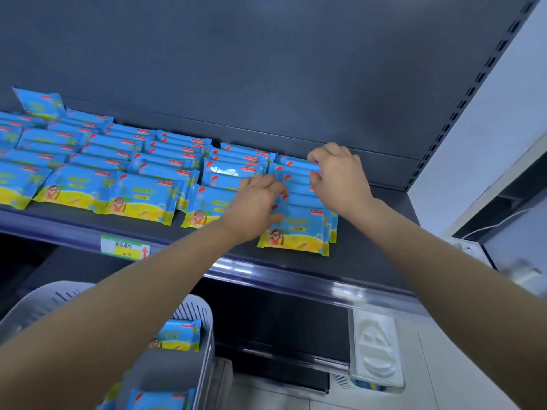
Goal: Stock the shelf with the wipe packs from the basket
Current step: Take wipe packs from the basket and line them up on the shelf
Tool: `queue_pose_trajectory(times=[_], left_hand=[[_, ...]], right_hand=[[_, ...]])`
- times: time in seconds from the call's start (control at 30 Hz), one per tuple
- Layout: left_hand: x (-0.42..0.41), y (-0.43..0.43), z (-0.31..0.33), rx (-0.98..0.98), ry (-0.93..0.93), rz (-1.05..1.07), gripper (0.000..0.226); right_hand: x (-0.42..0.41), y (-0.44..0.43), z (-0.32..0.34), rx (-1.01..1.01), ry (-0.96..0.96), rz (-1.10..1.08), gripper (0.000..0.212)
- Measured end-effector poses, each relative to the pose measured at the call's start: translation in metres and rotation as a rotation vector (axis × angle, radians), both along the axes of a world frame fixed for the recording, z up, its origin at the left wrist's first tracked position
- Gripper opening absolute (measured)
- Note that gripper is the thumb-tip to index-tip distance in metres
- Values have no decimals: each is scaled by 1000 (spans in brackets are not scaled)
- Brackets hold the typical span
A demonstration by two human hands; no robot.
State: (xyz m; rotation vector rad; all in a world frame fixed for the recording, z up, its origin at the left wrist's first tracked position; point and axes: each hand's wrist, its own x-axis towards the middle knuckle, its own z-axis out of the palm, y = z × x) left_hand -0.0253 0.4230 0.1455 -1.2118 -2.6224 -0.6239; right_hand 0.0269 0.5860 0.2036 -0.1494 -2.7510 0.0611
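Note:
Blue and yellow wipe packs stand in several leaning rows on the dark shelf (364,255). The rightmost row of packs (299,229) sits between my hands. My left hand (254,202) grips the left edge of this row, fingers curled over the packs. My right hand (337,176) pinches the top right corners of the packs at the back of the same row. A grey basket (195,309) at the lower left holds more wipe packs (177,335).
Other rows of packs (88,161) fill the shelf to the left. A green and yellow price tag (124,247) hangs on the shelf's front rail. The shelf's right end is bare, next to a slotted upright (461,102). A white moulded object (376,347) lies lower right.

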Motion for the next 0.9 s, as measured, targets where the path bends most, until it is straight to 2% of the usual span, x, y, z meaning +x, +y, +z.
queue_pose_trajectory(times=[0.23, 0.33, 0.47, 0.6, 0.77, 0.9], left_hand=[[21, -127, 11, 202, 39, 139, 39], [33, -193, 3, 196, 26, 232, 36], [47, -271, -26, 103, -39, 320, 35], [49, -328, -75, -82, -169, 363, 38], [46, -368, -140, -315, -282, 358, 39], [37, -381, -186, -441, -295, 293, 42]], right_hand=[[18, -112, -15, -3, 67, 192, 36], [26, -170, -37, -13, 43, 318, 34], [32, -244, -86, -5, -130, 438, 33], [35, -297, -149, 64, -321, 453, 34], [40, -321, -219, 108, -575, 324, 38], [43, -328, -265, 72, -657, 208, 46]])
